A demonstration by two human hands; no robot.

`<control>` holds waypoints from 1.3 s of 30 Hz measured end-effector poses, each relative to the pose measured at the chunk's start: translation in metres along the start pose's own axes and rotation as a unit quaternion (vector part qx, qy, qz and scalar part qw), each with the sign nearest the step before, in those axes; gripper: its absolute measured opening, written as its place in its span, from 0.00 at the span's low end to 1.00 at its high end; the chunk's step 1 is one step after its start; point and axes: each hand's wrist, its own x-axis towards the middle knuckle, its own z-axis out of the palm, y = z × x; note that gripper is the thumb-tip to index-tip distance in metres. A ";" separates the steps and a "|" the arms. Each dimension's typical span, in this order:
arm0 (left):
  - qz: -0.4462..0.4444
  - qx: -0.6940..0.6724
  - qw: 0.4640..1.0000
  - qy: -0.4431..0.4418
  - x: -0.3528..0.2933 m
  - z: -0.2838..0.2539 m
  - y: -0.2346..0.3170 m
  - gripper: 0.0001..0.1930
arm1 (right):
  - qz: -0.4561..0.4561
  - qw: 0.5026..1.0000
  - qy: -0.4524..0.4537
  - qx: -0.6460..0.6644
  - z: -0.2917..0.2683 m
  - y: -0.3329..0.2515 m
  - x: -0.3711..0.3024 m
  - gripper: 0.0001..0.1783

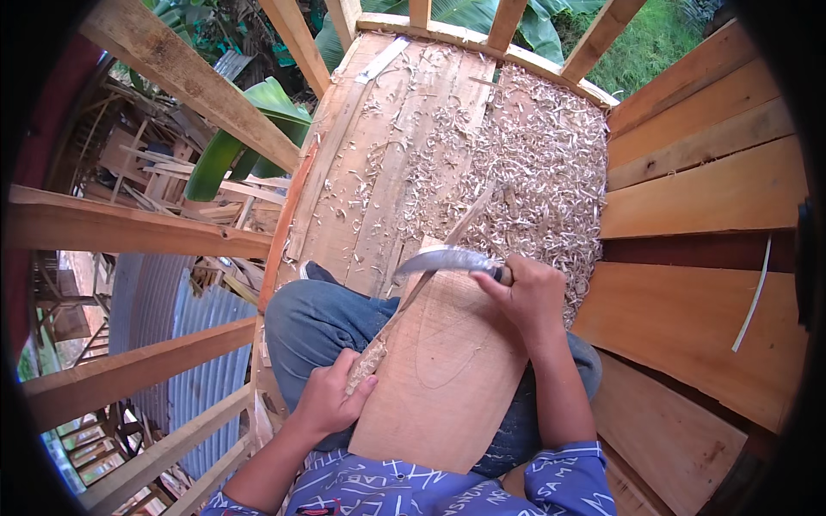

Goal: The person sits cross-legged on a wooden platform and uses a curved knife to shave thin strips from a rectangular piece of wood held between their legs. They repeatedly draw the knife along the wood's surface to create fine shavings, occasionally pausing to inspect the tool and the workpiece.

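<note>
My left hand (334, 391) is closed around the lower end of a long, narrow wooden stick (400, 316), whose grip end looks rough and pale. The stick slants up and away to the right, past the far edge of a wide flat board (452, 378) lying across my lap. In my right hand (532, 297) is the dark handle of a knife with a curved blade (443, 260). The blade points left and crosses over the stick near the board's far edge. A faint curved line shows on the board's face.
Curled wood shavings (542, 163) cover much of the plank floor (344, 206), thickest at the far right. Wooden railings (146, 232) stand at the left and far side, a plank wall (688, 189) at the right. Beyond the left rail lie corrugated metal sheets (206, 353) and scrap wood.
</note>
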 end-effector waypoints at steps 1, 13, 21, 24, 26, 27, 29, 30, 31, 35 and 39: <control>0.008 0.011 1.000 0.006 -0.001 0.000 0.000 0.14 | 0.015 0.999 0.021 -0.034 -0.001 0.006 0.005 0.37; 0.002 0.009 1.000 0.012 -0.002 0.005 0.002 0.14 | 0.033 0.995 0.088 -0.034 -0.004 0.007 0.007 0.36; 0.005 0.010 1.000 0.019 -0.004 0.004 -0.006 0.15 | 0.111 0.992 0.056 0.036 -0.023 0.018 -0.001 0.34; 0.010 0.006 1.000 0.011 -0.004 0.004 -0.005 0.15 | 0.031 0.999 0.008 0.044 -0.007 -0.010 -0.017 0.33; 0.012 0.011 1.000 0.008 -0.003 0.004 -0.002 0.15 | 0.054 0.998 0.004 0.021 -0.004 -0.007 -0.008 0.33; 0.007 0.011 1.000 0.012 -0.004 0.004 -0.001 0.14 | 0.066 0.998 0.009 0.011 -0.011 -0.001 0.002 0.33; -0.003 0.012 1.000 0.022 -0.003 0.005 0.000 0.12 | 0.074 0.997 0.020 -0.009 -0.012 0.000 0.003 0.33; 0.000 0.010 1.000 0.020 -0.003 0.006 0.000 0.13 | 0.066 0.997 0.027 -0.022 -0.010 0.000 0.001 0.33; 0.004 0.008 1.000 0.018 -0.004 0.006 -0.002 0.14 | 0.058 0.997 0.034 -0.036 -0.009 -0.002 -0.001 0.34; 0.012 0.005 1.000 0.014 -0.002 0.006 -0.005 0.15 | 0.038 0.999 0.004 0.037 -0.009 -0.014 -0.011 0.34; 0.001 -0.008 1.000 0.007 -0.003 0.003 -0.003 0.14 | 0.082 0.996 0.025 0.011 -0.009 0.007 -0.003 0.32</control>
